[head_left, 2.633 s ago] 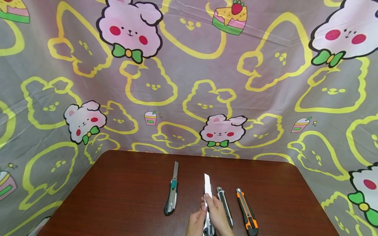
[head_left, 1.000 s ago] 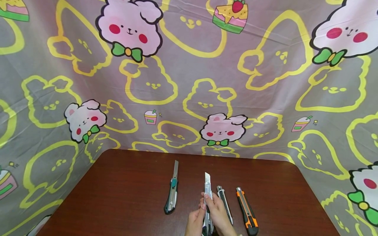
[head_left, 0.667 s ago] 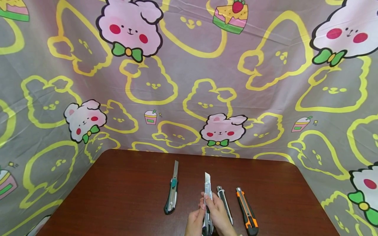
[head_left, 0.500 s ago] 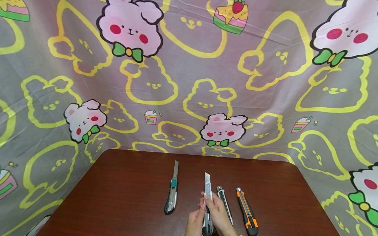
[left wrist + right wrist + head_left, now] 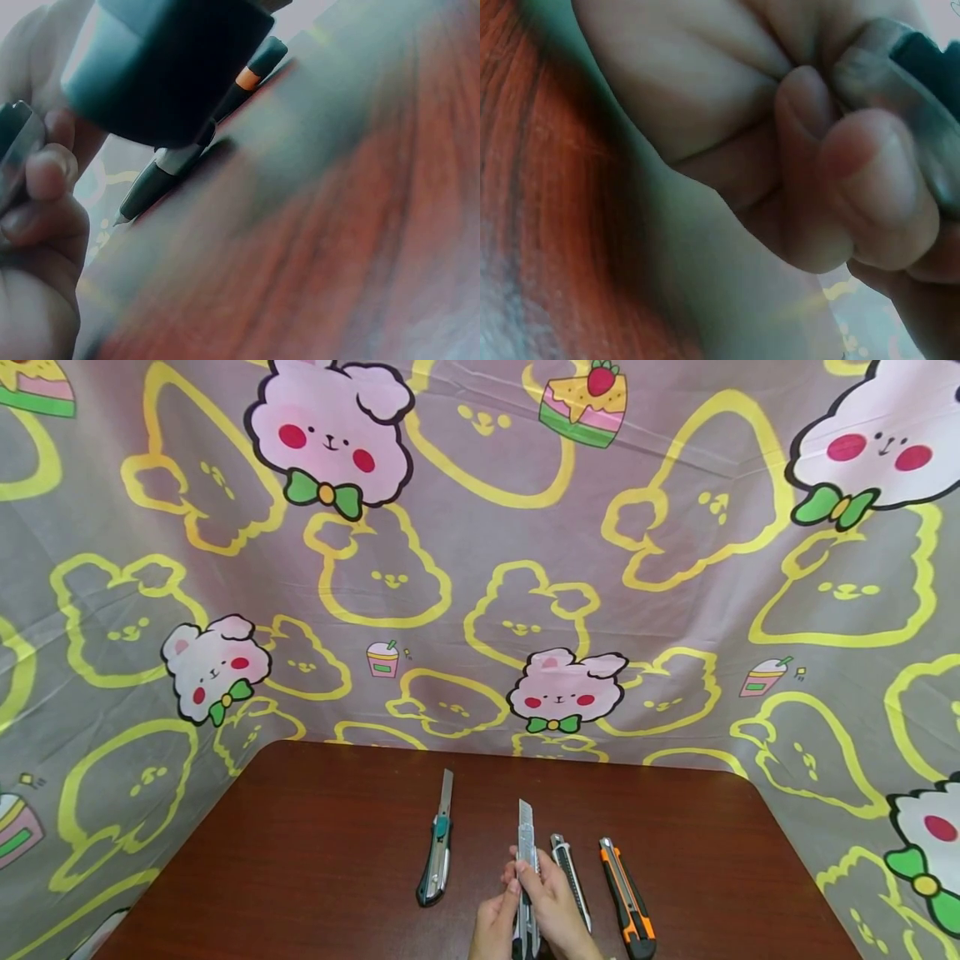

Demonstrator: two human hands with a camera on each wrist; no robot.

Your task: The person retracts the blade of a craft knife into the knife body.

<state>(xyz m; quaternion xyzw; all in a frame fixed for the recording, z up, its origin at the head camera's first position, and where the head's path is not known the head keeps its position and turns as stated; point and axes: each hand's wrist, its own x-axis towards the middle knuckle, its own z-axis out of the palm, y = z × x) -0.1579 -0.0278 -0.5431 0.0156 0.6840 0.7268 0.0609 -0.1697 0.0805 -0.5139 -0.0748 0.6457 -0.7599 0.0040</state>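
Observation:
A utility knife point(image 5: 527, 839) points away from me over the table's near half, its blade bare at the far end. My right hand point(image 5: 557, 906) grips it from the right, thumb along the top. From the left, my left hand point(image 5: 495, 922) holds its handle, with the thumb against its side. In the left wrist view, the left fingers point(image 5: 56, 161) curl by the knife's metal end point(image 5: 22, 142). Curled right fingers point(image 5: 877, 180) lie beside the knife body point(image 5: 900, 75) in the right wrist view. The hands hide much of the handle.
A teal-and-black utility knife point(image 5: 435, 860) with its blade out lies left of the hands. To the right lie a grey-and-black one point(image 5: 572, 881) and an orange-and-black one point(image 5: 627, 897). The brown table point(image 5: 322, 860) ends at a patterned cloth point(image 5: 450, 543).
Both hands keep hold of the knife, nearly in place. The right thumb has slid slightly toward me along it, and the blade has lost its bright glare from the oldest frame.

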